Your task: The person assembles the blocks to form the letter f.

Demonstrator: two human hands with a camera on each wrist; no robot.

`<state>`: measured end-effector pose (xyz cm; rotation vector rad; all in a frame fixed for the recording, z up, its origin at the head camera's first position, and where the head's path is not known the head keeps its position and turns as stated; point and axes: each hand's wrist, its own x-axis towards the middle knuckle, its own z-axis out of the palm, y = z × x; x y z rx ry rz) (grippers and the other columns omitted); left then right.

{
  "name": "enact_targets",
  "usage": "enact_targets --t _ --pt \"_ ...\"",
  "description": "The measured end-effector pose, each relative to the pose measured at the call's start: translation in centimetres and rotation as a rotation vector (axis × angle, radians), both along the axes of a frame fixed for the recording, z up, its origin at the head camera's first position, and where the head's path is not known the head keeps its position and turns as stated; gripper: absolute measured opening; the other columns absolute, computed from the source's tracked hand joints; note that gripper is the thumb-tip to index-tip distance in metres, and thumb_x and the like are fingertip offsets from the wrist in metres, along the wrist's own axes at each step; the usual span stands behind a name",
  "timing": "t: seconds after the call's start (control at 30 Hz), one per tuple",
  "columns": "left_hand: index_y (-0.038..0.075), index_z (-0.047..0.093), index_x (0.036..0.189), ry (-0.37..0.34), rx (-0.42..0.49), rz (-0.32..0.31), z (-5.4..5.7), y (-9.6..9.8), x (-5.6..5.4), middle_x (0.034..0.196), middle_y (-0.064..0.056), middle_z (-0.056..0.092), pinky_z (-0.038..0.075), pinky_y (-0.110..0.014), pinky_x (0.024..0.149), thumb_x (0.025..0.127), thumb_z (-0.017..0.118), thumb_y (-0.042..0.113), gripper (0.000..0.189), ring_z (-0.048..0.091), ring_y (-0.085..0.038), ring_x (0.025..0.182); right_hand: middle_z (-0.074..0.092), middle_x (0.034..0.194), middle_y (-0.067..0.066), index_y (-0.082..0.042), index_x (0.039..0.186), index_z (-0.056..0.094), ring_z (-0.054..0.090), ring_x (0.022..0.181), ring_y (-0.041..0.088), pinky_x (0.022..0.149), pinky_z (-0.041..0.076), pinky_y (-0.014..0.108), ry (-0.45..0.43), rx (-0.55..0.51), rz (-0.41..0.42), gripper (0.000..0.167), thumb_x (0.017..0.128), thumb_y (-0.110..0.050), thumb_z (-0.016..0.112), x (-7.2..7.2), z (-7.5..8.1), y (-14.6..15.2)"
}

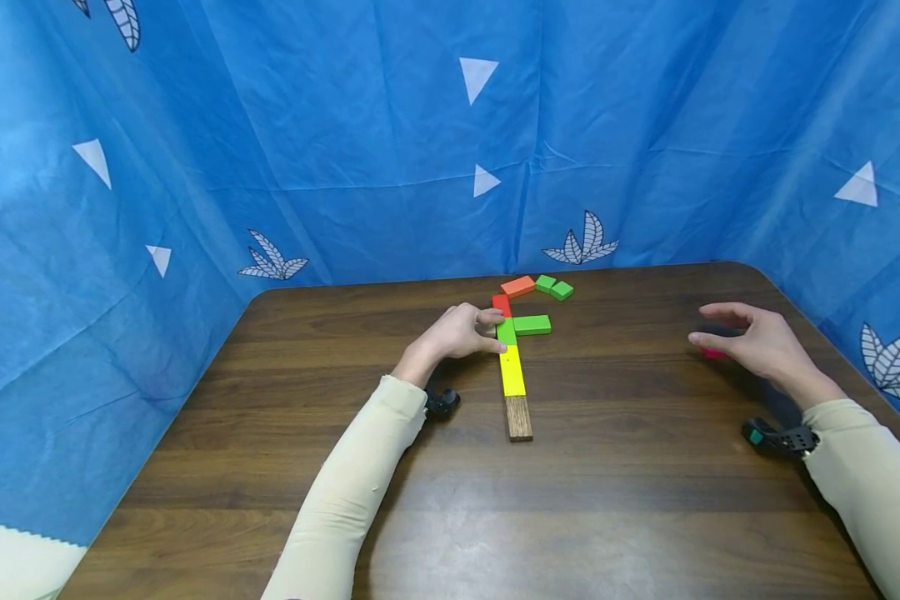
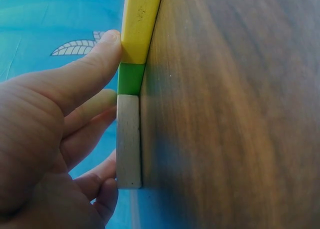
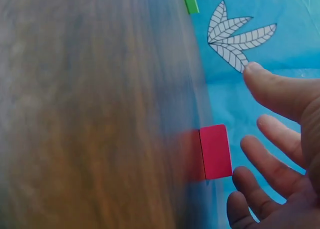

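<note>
My left hand (image 1: 457, 332) is over the upper part of a straight row of blocks, thumb at the yellow block (image 1: 512, 372) and other fingers along the green block (image 1: 506, 332) and the red block (image 1: 501, 304). In the left wrist view, the thumb tip lies against the upper edge of the yellow block (image 2: 139, 26), its fingers partly hidden behind the row. A brown wood-grain block (image 1: 518, 418) forms the near end. On the right, my right hand (image 1: 765, 346) hovers with fingers spread beside a red block (image 3: 216, 151), which it mostly covers in the head view.
Another green block (image 1: 532, 325) sticks out rightward from the row. Beyond its far end lie an orange block (image 1: 518, 287) and two small green blocks (image 1: 562, 291). Blue patterned cloth (image 1: 390, 150) hangs around the brown wooden table (image 1: 285, 417).
</note>
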<state>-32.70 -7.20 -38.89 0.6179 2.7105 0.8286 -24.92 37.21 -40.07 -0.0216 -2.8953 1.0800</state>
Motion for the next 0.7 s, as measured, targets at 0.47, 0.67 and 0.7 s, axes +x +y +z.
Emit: enact_targets --t 0.47,0.67,0.7 --pt "0.024 0.064 0.143 0.02 -0.003 -0.003 0.1 0.0 -0.1 0.155 0.002 0.054 0.046 -0.037 0.114 0.086 0.085 0.038 0.062 0.06 -0.023 0.135 0.06 0.128 0.031 -0.001 0.138 0.058 0.054 0.108 0.041 0.077 0.045 0.036 0.013 0.081 0.017 0.072 0.09 -0.052 0.076 -0.1 -1.4 1.2" --pt "0.024 0.064 0.143 0.004 0.005 -0.004 0.0 0.0 0.0 0.154 0.001 0.054 0.046 -0.038 0.114 0.086 0.085 0.037 0.063 0.058 -0.023 0.137 0.065 0.116 0.028 0.0 0.131 0.064 0.058 0.097 0.035 0.065 0.046 0.025 0.039 0.101 -0.001 0.064 0.09 -0.048 0.078 0.3 -1.6 1.3" --pt "0.024 0.064 0.143 0.004 0.006 -0.002 0.0 0.0 0.0 0.154 0.001 0.054 0.046 -0.038 0.114 0.086 0.085 0.037 0.063 0.058 -0.023 0.137 0.066 0.116 0.027 -0.001 0.131 0.064 0.059 0.096 0.034 0.064 0.046 0.025 0.04 0.102 0.002 0.064 0.09 -0.048 0.078 0.3 -1.5 1.2"
